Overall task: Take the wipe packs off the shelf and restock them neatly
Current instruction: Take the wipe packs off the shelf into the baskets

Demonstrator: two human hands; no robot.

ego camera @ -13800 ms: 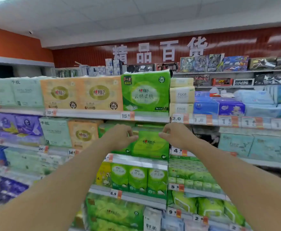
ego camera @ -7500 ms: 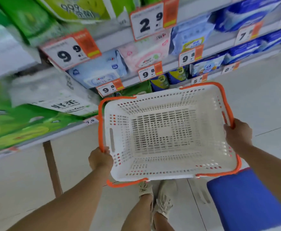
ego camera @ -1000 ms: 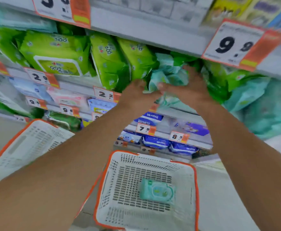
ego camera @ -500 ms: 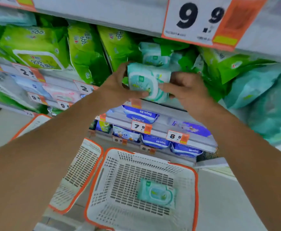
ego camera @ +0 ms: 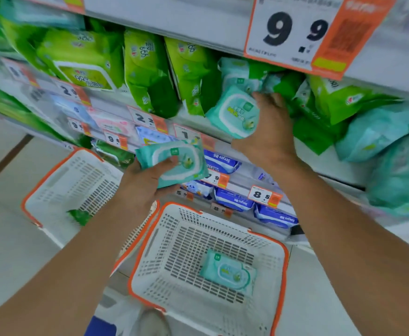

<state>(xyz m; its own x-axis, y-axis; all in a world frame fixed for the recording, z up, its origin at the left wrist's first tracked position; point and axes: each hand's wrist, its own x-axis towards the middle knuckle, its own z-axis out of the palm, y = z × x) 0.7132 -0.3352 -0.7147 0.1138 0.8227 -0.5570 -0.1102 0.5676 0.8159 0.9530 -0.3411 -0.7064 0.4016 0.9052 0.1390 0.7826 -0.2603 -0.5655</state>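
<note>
Hands work at two heights in front of the shelf point(ego camera: 198, 122). The left hand point(ego camera: 147, 180) is below the shelf edge, above the white basket with orange rim point(ego camera: 281, 267), and grips a teal wipe pack point(ego camera: 174, 161) from beneath, thumb laid across its printed face, the pack tilted flat side up. The right hand point(ego camera: 269, 134) reaches into the shelf and holds a second teal wipe pack point(ego camera: 232, 112) that stands on edge at the shelf front, fingers curled round its right side; how far the fingertips wrap behind it cannot be seen. A third teal wipe pack point(ego camera: 227, 272) lies flat on the basket floor, near the middle. More teal packs point(ego camera: 237, 71) sit behind the right hand, between green wipe packs point(ego camera: 147, 69) standing upright to the left and others point(ego camera: 332, 98) slumped to the right. A large price tag reading 9.9 point(ego camera: 295, 32) hangs from the shelf above. A second white basket point(ego camera: 60, 187) leans to the left, touching the first one's rim. Blue packs point(ego camera: 235, 200) fill the lower shelves.
</note>
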